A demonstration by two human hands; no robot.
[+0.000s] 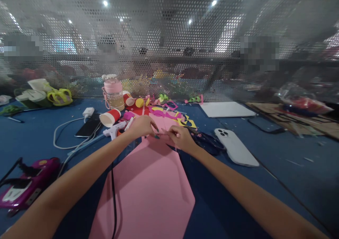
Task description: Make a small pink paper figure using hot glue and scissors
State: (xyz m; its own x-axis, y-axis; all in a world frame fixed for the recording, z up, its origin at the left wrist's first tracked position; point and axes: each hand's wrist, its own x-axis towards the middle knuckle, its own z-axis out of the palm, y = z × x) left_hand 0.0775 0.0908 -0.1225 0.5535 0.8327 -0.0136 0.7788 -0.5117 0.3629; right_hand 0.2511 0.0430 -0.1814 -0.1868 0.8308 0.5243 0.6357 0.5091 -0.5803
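Observation:
A large pink paper sheet (148, 193) lies in front of me, its far end running under my hands. My left hand (143, 126), with dark green nails, curls its fingers at the near end of a small pink paper strip (163, 132). From the other side, my right hand (182, 137) pinches the strip between thumb and index finger. The strip is thin, and its exact shape is partly hidden by the fingers. To the left of my left hand sits a white glue gun (114, 129). Dark-handled scissors (208, 142) rest just right of my right hand.
Paper cut-outs (169, 114), a red paper cup (110, 117) and a pink-lidded bottle (113, 92) stand beyond my hands. A black phone (88, 126) with a white cable lies left, a white phone (235, 147) right. A black cord (113, 200) crosses the pink sheet. Perforated metal screen (169, 52) behind.

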